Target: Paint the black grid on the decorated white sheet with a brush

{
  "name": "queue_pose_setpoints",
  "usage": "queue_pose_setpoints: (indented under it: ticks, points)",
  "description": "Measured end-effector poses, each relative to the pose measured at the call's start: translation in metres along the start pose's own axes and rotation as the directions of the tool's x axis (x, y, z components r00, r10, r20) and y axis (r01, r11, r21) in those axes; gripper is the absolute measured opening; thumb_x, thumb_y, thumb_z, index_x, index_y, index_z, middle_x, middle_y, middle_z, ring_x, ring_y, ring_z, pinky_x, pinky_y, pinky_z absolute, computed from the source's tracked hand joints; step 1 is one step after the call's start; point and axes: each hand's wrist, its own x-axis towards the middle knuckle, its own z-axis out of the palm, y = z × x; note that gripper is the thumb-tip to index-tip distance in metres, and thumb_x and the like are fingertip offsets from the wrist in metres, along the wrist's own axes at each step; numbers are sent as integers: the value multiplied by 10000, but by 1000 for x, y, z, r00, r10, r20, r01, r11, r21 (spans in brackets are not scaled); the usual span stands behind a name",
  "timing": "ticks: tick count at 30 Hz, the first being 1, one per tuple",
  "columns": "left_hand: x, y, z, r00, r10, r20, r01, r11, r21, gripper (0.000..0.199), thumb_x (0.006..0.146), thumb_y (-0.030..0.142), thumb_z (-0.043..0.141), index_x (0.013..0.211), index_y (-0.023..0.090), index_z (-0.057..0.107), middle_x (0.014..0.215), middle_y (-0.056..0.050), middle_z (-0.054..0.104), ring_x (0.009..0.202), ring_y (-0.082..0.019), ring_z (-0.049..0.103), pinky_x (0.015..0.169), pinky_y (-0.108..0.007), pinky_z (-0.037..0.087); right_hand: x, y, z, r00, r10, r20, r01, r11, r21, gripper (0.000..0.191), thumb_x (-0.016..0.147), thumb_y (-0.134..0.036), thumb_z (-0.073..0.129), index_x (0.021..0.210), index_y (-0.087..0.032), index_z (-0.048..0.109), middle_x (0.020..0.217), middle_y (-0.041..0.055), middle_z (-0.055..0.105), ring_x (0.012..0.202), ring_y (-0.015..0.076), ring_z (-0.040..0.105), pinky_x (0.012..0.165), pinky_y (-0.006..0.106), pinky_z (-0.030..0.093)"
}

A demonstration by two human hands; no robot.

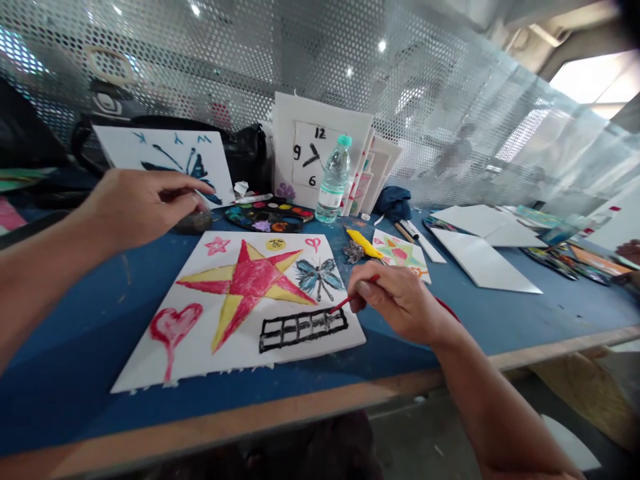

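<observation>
Red, slender: one paintbrush, grasped between the clenched fingers of the right hand, over the right part of a painted white board on the blue worktop.

Containers: one clear plastic bottle, green cap on, upright behind the board; liquid level too unclear to tell. One black palette, left of the bottle, its wells holding red, yellow and green paint, with purple and orange patches on its near part. One dark rounded object, beneath the left hand; contents cannot be told. Right side, more palettes bearing mixed colours, beside stacked white boards.

Orientation: brush slanted, long axis running from upper right to lower left, tip end down at the upper edge of a black painted grid, handle end rising past the right hand's fingers.

Left hand: fingers released, loosely bent, index reaching toward the right; contact with the dark rounded object cannot be told.

Also listed: yellow tube and small painted card, both just beyond the right hand; clock-face picture, standing behind the bottle.
</observation>
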Motion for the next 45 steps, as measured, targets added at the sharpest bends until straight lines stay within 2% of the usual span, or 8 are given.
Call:
queue_pose_setpoints:
  ticks: [4, 10, 14, 23, 30, 34, 38, 45]
  points:
    - [1, -4, 1, 1000, -2, 12, 2, 1000, 13, 464, 787, 454, 416, 1071, 249, 721, 853, 22, 738, 612, -152, 613, 654, -262, 477, 0, 0, 0, 1000, 23, 6, -23, 1000, -19, 206, 1003, -252, 416, 861, -167, 537, 742, -5, 598, 671, 74, 563, 656, 204, 439]
    - [1, -3, 1, 1000, 18, 13, -18, 1000, 1, 467, 784, 456, 418, 1053, 231, 726, 839, 7, 737, 706, -172, 659, 719, -271, 490, 1, -2, 0, 999, 27, 40, -26, 1000, -7, 214, 1005, -252, 413, 864, -162, 547, 758, 1, 612, 677, 67, 575, 657, 189, 445]
    - [0, 1, -1, 1000, -8, 5, 8, 1000, 5, 469, 785, 463, 412, 1045, 233, 726, 830, 8, 735, 743, -185, 669, 734, -285, 493, -1, -3, 0, 997, 28, 66, -29, 999, 26, 225, 1008, -255, 403, 866, -164, 551, 749, 5, 620, 669, 71, 578, 658, 199, 451]
    - [-2, 7, -5, 999, -44, 18, 44, 999, 6, 480, 766, 461, 416, 1044, 226, 729, 832, 12, 731, 708, -172, 651, 746, -278, 498, -2, -3, -2, 995, 28, 94, -39, 992, 122, 241, 1011, -280, 393, 861, -170, 547, 728, 13, 626, 652, 94, 589, 640, 236, 452]
    - [-1, 4, -6, 998, -51, 23, 52, 999, -15, 459, 769, 454, 427, 1041, 235, 726, 838, 15, 735, 708, -170, 651, 705, -259, 495, -5, -2, -1, 1000, 27, -11, -24, 983, 182, 233, 1009, -276, 400, 875, -172, 560, 702, 9, 619, 648, 107, 591, 627, 253, 455]
    - [0, 3, -6, 998, -52, 33, 52, 999, -10, 466, 765, 448, 424, 1041, 225, 726, 844, 7, 736, 724, -171, 654, 732, -261, 495, -4, 0, 1, 997, 60, -57, -52, 990, 131, 224, 1007, -282, 414, 875, -174, 559, 713, 1, 617, 662, 98, 593, 653, 242, 459]
    - [1, 2, -5, 998, -52, 44, 53, 998, -23, 461, 765, 440, 424, 1041, 227, 726, 851, 4, 737, 715, -174, 652, 749, -272, 498, -2, 1, 3, 996, 82, -24, -79, 992, 101, 250, 1009, -298, 408, 852, -168, 552, 734, 5, 608, 664, 89, 583, 644, 225, 454]
    - [3, -5, -3, 998, -53, 46, 55, 997, -44, 456, 763, 447, 437, 1048, 239, 725, 858, 1, 740, 721, -187, 656, 715, -287, 497, -3, -3, 1, 996, 78, 40, -84, 981, 176, 256, 1009, -294, 405, 831, -170, 541, 707, 9, 621, 640, 93, 583, 619, 225, 452]
